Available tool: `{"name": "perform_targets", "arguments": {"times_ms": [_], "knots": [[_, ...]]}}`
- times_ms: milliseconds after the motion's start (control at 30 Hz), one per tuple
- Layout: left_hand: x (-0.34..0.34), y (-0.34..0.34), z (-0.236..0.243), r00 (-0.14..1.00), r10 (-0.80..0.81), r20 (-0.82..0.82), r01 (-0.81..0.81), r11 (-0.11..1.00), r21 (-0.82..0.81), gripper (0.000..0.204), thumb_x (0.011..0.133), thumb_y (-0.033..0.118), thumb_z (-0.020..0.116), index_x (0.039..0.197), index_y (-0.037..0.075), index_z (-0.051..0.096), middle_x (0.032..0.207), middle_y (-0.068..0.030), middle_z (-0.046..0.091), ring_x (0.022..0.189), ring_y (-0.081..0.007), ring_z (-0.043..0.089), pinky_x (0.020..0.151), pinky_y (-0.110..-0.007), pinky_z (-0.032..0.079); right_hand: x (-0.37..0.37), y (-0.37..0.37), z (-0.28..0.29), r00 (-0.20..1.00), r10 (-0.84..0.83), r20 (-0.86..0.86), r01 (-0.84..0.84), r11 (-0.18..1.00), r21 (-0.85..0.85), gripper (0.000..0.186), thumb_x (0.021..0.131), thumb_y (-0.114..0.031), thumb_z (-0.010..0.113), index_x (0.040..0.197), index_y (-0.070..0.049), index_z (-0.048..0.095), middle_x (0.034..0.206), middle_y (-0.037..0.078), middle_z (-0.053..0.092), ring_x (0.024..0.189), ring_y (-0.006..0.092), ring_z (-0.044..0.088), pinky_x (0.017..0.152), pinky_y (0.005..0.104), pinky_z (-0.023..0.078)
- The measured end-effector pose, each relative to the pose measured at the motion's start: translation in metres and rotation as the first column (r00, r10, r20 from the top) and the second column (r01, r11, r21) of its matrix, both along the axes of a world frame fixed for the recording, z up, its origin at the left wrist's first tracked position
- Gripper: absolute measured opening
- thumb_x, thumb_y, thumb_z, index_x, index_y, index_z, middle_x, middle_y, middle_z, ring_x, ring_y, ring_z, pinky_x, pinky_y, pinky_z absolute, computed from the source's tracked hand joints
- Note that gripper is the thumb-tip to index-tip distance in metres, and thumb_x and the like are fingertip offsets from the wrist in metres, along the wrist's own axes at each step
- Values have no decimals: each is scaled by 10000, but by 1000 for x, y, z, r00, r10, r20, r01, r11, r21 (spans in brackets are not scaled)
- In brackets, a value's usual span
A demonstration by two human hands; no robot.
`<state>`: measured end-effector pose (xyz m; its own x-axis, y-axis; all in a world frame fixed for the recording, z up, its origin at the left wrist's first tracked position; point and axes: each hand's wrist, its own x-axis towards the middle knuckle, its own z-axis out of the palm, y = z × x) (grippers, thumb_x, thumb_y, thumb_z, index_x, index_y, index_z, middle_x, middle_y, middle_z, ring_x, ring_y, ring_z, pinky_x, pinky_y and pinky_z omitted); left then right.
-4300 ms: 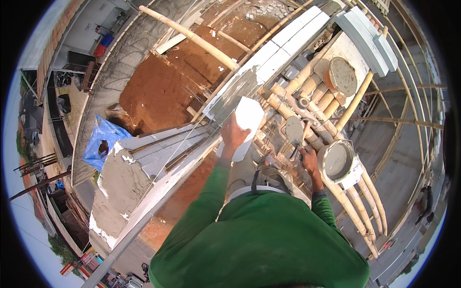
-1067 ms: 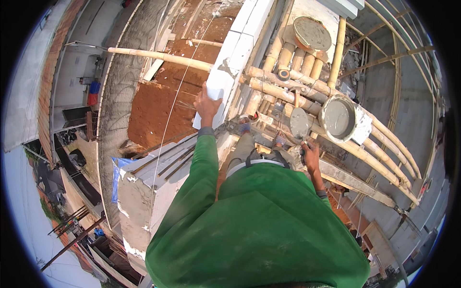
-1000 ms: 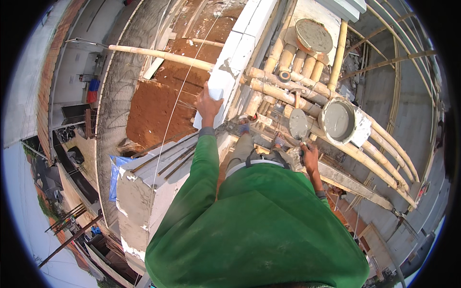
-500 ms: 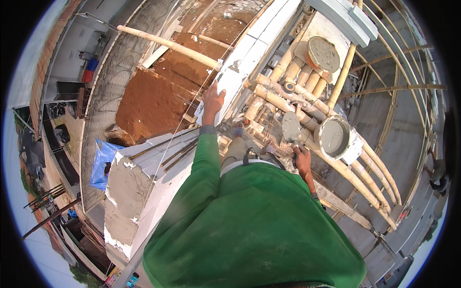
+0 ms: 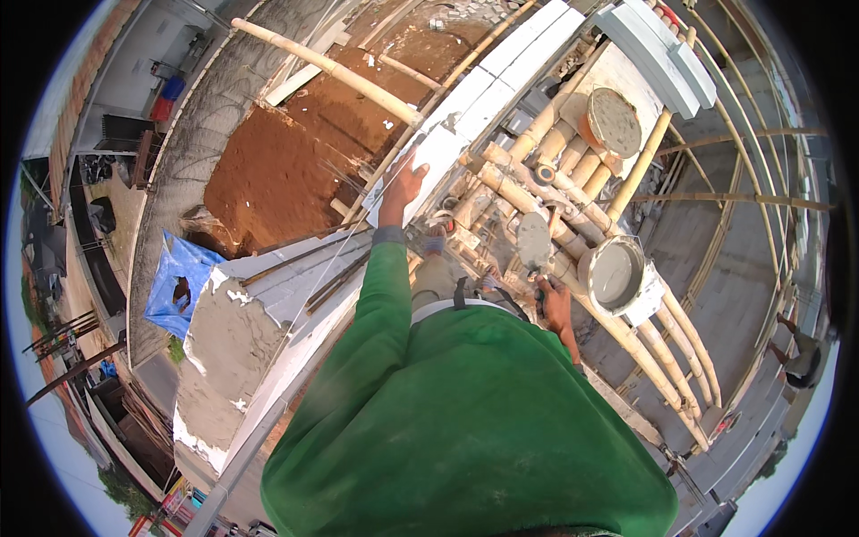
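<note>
My left hand (image 5: 403,192) grips a white block (image 5: 422,199) lying at the near end of a row of white blocks (image 5: 506,63) along the wall top, with grey mortar smears on the wall. My right hand (image 5: 553,304) is closed on the handle of a trowel, its round blade (image 5: 534,237) coated grey and held over bamboo poles. Right beside it sits a bucket of grey mortar (image 5: 613,273). A thin white string runs near my left forearm. My feet stand below on the scaffold, partly hidden.
A second mortar tub (image 5: 613,125) rests on a board among bamboo poles (image 5: 653,170). Pale blocks (image 5: 653,54) lie at upper right. A red-earth pit (image 5: 277,170) drops away left, past a torn blue tarp (image 5: 174,286). Another person (image 5: 796,353) is at the far right edge.
Since 4.3 seconds ago, the block under my left hand has moved up into line with the wall row. In the last second the view has shifted; the trowel stays beside the bucket.
</note>
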<state>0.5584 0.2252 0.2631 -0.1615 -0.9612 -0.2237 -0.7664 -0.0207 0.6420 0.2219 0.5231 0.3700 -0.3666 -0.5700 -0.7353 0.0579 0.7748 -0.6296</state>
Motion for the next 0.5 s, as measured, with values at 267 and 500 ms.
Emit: {"name": "perform_targets", "arguments": {"times_ms": [267, 500], "knots": [[1, -3, -7, 999, 8, -32, -8, 1000, 1, 707, 1019, 475, 623, 1636, 208, 404, 1613, -123, 508, 1453, -391, 490, 1176, -584, 398, 7, -18, 8, 998, 56, 28, -56, 998, 25, 300, 1029, -298, 665, 911, -22, 668, 661, 20, 566, 463, 116, 478, 430, 312, 337], [2, -3, -22, 995, 59, -85, -52, 995, 84, 687, 1028, 458, 633, 1628, 205, 415, 1606, -126, 513, 1439, -441, 483, 1171, -610, 398, 15, -30, 11, 996, 80, 29, -82, 996, 41, 313, 1043, -323, 650, 917, -44, 716, 681, -21, 569, 508, 78, 473, 467, 278, 336]]}}
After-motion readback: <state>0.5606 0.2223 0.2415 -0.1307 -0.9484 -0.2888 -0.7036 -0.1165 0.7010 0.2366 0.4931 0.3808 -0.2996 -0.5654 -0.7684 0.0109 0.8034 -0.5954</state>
